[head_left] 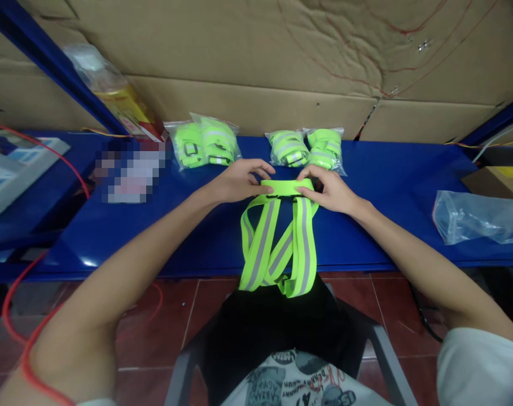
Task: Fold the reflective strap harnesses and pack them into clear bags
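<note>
Partly finger-covered, the harness (281, 251) is pinched by the right hand (331, 189); left hand's grip (238, 181) unclear.

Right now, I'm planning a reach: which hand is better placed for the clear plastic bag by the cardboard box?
Probably the right hand: it's nearer the clear plastic bag, though it holds the reflective harness; the left hand is farther.

Behind the straps (262, 243), 4 packets (287, 148) on the table (375, 197) — bottle (127, 107) left, bag (472, 219) right.

A workshop, by its look, long blue bench (387, 175), cardboard backing (239, 45), bagged neon straps (288, 148), red tiled floor (391, 299)
</note>
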A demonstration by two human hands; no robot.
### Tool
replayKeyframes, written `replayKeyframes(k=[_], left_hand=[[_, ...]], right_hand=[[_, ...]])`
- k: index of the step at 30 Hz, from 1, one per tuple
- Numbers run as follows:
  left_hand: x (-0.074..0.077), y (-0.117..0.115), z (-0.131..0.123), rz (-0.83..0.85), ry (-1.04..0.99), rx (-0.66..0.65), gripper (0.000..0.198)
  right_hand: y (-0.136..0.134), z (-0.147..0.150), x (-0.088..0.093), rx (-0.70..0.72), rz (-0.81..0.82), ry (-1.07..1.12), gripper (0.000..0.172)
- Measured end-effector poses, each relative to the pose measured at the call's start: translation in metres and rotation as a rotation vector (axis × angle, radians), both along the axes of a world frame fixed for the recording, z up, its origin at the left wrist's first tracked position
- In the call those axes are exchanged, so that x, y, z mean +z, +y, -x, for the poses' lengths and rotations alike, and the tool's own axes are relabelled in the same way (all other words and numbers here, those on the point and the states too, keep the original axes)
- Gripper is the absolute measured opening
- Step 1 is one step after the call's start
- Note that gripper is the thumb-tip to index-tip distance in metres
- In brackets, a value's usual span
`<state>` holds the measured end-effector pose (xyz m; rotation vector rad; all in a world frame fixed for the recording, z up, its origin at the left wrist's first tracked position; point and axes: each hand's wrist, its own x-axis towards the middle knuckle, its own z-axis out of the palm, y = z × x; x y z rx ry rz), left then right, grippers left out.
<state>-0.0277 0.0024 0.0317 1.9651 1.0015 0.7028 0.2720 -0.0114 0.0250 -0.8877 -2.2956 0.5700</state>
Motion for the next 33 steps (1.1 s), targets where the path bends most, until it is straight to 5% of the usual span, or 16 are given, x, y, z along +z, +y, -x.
replayKeyframes(k=[5, 13, 20, 27, 33], left_hand=[[0.002, -0.001, 0.002, -0.151, 0.209, -0.046, 0.054], [0.007, -0.009, -0.001, -0.095, 0.204, -0.086, 0.050], [0.002, -0.011, 0.000, -0.174, 0.127, -0.116, 0.060], [0.009, -0.026, -0.011, -0.432, 0.258, 0.006, 0.038], [-0.003, -0.026, -0.020, -0.409, 0.144, 0.059, 0.029]], right_hand=[[-0.001, 0.001, -0.003, -0.105, 0.013, -0.124, 0.055], [-0.008, 0.000, 0.008, -0.080, 0.050, -0.265, 0.044], [-0.013, -0.001, 0.011, -0.022, 0.099, -0.183, 0.034], [-0.016, -0.003, 0.012, -0.076, -0.060, -0.104, 0.034], [-0.013, -0.003, 0.006, -0.067, -0.177, -0.124, 0.024]])
